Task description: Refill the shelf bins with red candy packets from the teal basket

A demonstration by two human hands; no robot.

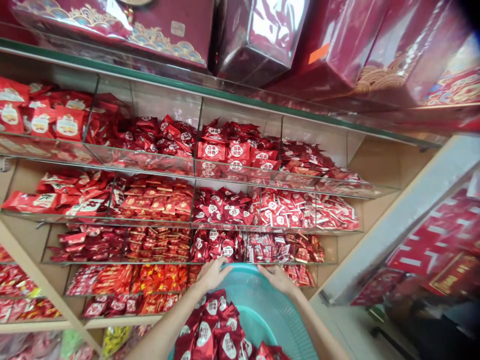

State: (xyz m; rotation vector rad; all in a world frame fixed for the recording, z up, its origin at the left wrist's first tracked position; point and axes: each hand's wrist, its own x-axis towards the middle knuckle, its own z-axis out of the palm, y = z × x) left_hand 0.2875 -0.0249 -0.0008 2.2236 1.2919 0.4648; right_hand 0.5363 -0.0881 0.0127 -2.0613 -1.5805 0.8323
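Teal basin [275, 310]: we are holding it low before the shelves; red packets [204, 332] are filling its left side, with more near the bottom edge.
Left hand [213, 274]: our fingers are partly curling, gripping the far rim.
Right hand [278, 279]: we are gripping that rim likewise, farther right.
Glass-fronted compartments [240, 172]: these are holding heaped red sweet-sized packets.
Top shelf [240, 98]: wrapped boxes [258, 40] are standing there.

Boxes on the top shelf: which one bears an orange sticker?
The wrapped box just right of the centre box; it shows the only orange sticker in view. The left box has a pale label.
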